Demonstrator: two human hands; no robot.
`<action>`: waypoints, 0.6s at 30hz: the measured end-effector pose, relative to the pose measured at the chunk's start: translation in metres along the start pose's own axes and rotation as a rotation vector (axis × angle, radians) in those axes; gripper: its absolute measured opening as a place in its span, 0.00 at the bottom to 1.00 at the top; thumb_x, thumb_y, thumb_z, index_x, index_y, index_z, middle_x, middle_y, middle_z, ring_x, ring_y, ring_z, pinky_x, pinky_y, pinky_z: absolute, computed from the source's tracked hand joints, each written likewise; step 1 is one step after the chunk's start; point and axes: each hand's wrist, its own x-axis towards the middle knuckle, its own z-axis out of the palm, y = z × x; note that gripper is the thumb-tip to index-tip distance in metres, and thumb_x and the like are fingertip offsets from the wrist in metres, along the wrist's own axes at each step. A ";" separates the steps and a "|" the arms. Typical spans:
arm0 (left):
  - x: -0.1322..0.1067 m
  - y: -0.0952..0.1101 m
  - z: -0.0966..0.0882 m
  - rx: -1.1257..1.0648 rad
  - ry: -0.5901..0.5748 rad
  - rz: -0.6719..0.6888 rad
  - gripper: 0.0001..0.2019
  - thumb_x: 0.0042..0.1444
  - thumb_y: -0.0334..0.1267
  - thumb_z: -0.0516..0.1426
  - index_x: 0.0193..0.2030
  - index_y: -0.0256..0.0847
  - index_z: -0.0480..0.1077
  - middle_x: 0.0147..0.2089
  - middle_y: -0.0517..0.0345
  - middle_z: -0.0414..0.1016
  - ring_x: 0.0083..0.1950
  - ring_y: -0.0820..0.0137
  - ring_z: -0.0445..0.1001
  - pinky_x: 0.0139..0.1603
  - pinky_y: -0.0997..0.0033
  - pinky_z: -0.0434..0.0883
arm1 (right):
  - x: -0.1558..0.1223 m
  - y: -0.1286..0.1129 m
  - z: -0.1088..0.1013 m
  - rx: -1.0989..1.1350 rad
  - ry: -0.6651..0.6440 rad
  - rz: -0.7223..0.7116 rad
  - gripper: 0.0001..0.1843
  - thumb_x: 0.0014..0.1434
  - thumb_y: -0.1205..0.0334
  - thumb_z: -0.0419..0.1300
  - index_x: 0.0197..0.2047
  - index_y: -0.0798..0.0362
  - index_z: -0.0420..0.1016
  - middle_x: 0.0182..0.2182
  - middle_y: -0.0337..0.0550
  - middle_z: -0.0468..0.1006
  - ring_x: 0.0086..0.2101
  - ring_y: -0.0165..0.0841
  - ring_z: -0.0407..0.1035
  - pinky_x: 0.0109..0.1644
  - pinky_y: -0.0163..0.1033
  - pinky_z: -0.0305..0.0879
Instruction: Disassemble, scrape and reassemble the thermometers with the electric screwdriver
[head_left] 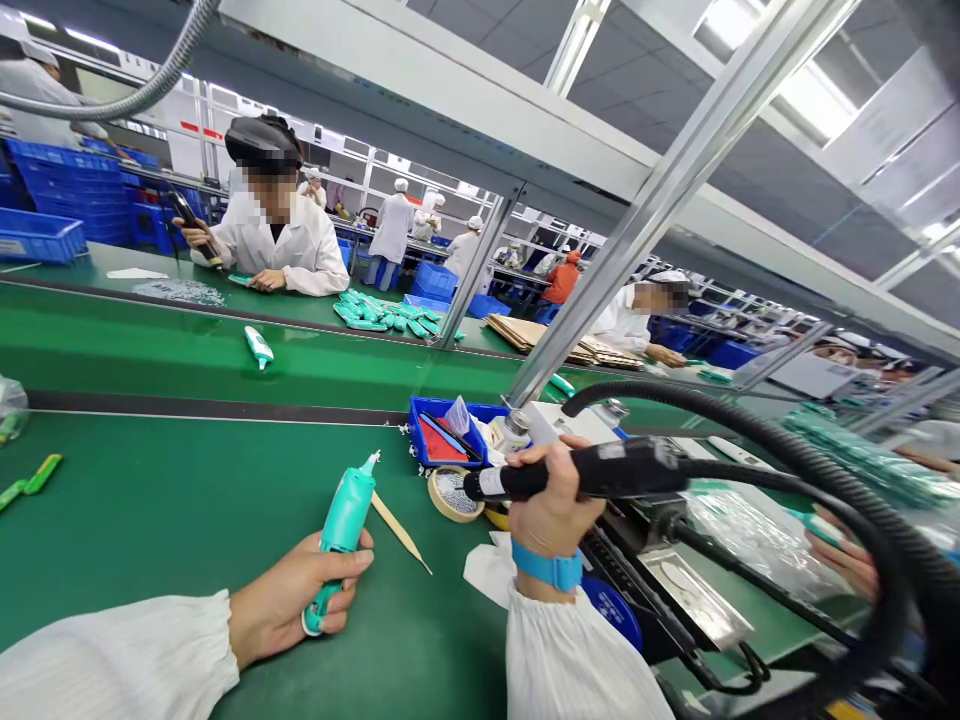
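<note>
My left hand is wrapped round a teal handheld device with a narrow white tip, held slanted above the green bench. In my right hand, a black electric screwdriver lies almost level, pointing left. Its bit is at a round tan ring-shaped dish filled with small metal screws; whether a screw sits on the bit cannot be made out. A blue wristband circles my right wrist. Between the two hands a pointed wooden stick rests on the bench.
Behind the dish stands a blue tray with pens and a bottle. Thick black hoses arch on the right over equipment and plastic bags. Beyond a green conveyor carrying a teal-and-white device, a co-worker sits near piled teal parts.
</note>
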 end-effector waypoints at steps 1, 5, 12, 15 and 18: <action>0.000 0.000 -0.001 -0.015 0.003 -0.002 0.19 0.43 0.41 0.61 0.39 0.40 0.58 0.18 0.71 0.54 0.17 0.82 0.51 0.17 0.79 0.45 | 0.000 0.008 0.001 -0.024 -0.013 0.006 0.13 0.46 0.58 0.60 0.35 0.52 0.64 0.16 0.29 0.68 0.18 0.28 0.64 0.27 0.38 0.64; 0.001 0.000 -0.001 -0.024 0.001 -0.027 0.18 0.44 0.41 0.61 0.39 0.40 0.58 0.18 0.70 0.55 0.17 0.83 0.51 0.17 0.79 0.45 | -0.002 0.029 0.000 -0.082 -0.042 0.052 0.15 0.45 0.59 0.63 0.36 0.52 0.65 0.17 0.31 0.69 0.18 0.29 0.64 0.27 0.38 0.64; 0.001 0.001 0.002 0.003 0.001 -0.032 0.19 0.44 0.43 0.61 0.38 0.40 0.58 0.17 0.71 0.54 0.16 0.82 0.51 0.17 0.79 0.46 | -0.003 0.037 -0.001 -0.108 -0.049 0.067 0.14 0.46 0.59 0.62 0.36 0.51 0.65 0.17 0.31 0.68 0.18 0.30 0.64 0.26 0.39 0.64; 0.000 0.002 0.002 -0.001 0.006 -0.034 0.19 0.44 0.43 0.61 0.38 0.40 0.59 0.17 0.71 0.54 0.16 0.82 0.50 0.17 0.79 0.46 | -0.004 0.029 0.000 -0.096 -0.051 0.058 0.13 0.47 0.60 0.61 0.36 0.51 0.65 0.17 0.31 0.68 0.18 0.30 0.64 0.27 0.39 0.64; 0.000 0.002 0.002 -0.020 0.010 -0.041 0.19 0.44 0.42 0.62 0.38 0.40 0.59 0.17 0.71 0.54 0.16 0.82 0.51 0.17 0.79 0.46 | -0.004 0.017 0.001 -0.044 -0.048 -0.040 0.11 0.48 0.61 0.59 0.36 0.52 0.64 0.17 0.30 0.68 0.18 0.29 0.64 0.28 0.39 0.64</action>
